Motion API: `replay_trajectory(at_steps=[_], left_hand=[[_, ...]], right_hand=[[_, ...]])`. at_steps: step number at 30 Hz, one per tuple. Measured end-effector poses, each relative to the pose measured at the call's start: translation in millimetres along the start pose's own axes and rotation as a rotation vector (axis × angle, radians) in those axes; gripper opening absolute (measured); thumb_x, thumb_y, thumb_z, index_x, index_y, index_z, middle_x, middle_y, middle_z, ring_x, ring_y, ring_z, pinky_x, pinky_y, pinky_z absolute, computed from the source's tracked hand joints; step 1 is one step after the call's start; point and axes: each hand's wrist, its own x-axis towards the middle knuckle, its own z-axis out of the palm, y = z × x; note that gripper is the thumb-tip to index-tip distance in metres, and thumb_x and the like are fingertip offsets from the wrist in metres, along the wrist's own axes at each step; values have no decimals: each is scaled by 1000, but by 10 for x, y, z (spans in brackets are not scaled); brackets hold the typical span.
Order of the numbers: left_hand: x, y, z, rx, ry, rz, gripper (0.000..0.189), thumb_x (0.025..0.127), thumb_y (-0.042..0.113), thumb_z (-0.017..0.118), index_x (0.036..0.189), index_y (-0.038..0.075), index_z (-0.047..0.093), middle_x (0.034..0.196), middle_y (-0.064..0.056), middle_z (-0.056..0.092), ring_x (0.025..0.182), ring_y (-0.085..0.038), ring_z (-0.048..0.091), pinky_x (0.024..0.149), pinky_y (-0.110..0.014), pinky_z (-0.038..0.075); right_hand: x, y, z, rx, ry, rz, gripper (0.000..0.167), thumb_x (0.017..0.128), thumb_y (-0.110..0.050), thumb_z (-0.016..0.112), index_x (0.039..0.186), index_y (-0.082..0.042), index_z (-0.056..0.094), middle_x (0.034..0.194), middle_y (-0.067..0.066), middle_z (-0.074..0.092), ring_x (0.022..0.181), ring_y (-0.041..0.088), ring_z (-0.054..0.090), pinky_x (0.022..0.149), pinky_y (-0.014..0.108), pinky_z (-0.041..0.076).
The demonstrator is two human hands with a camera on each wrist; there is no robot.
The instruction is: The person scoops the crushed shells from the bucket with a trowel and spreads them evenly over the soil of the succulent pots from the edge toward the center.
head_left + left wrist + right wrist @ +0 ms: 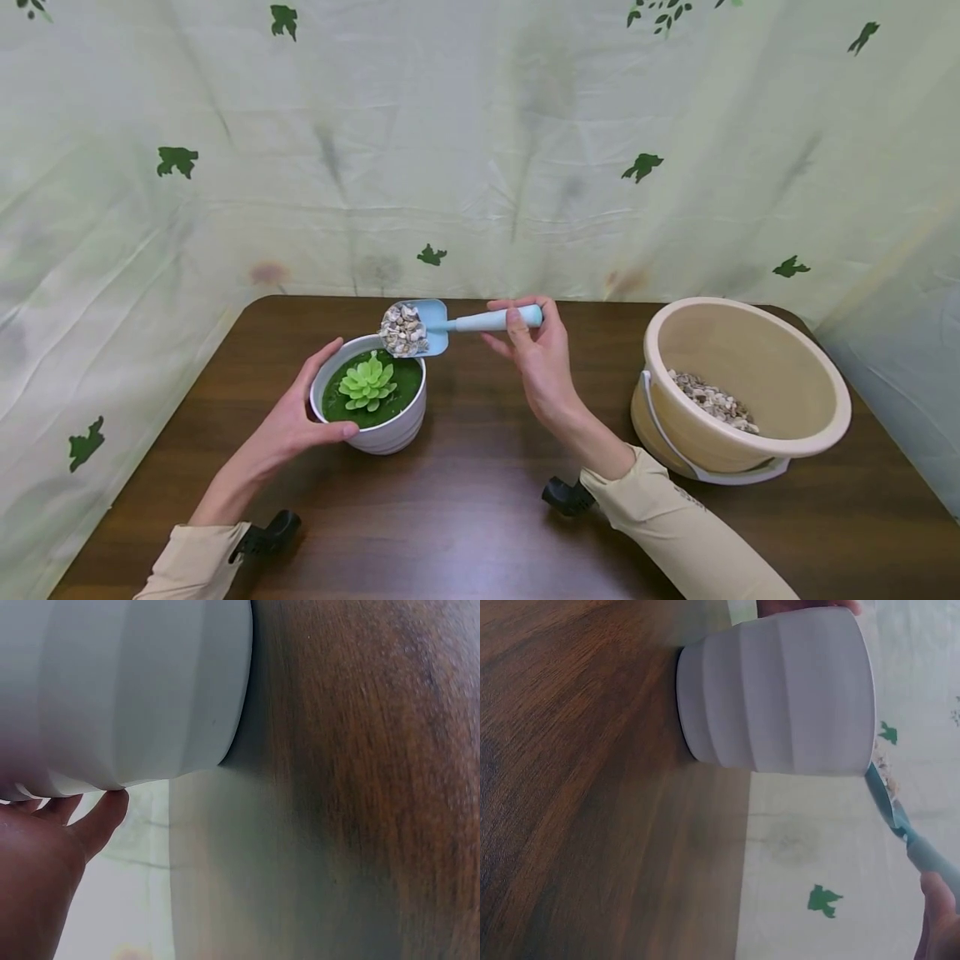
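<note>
A white ribbed flower pot (390, 429) stands on the table, with a light green succulent (367, 382) on a dark green surface inside it. My left hand (296, 421) grips the pot from its left side, thumb at the near rim and fingers round the far side. In my right hand (536, 350) is the handle of a light blue hand trowel (491, 321), pinched between thumb and fingers. Small pebbles (405, 330) fill the trowel's blade, which lies over the pot's far right rim. In the right wrist view the trowel blade (881, 793) tilts against the pot's rim.
On the right stands a beige bucket (675, 433) with a grey handle hanging at its front. Pebbles (712, 400) lie at its bottom. The brown wooden table (465, 533) reaches back to a pale curtain (480, 167) with green leaf shapes.
</note>
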Motion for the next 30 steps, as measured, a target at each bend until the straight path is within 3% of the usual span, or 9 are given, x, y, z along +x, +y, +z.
replay_trajectory(at_steps=[7,30], left_hand=[[15,4,-7,25,-4,-15,104,73,-2,79,156,24,22,149,-15,32,122,-15,42,94,-16,37],[11,24,5,67,5,-77,103,76,5,80,157,24,19,151,-16,29,127,-22,36,92,-17,37]], right_hand=[[-16,-44,-17,-10,-25,-14,15,101,-5,51,112,3,43,120,26,57,112,36,58,89,47,50],[-74,-96,-3,-81,-75,-94,16,101,-7,52,111,3,43,117,25,59,108,35,59,91,52,47]])
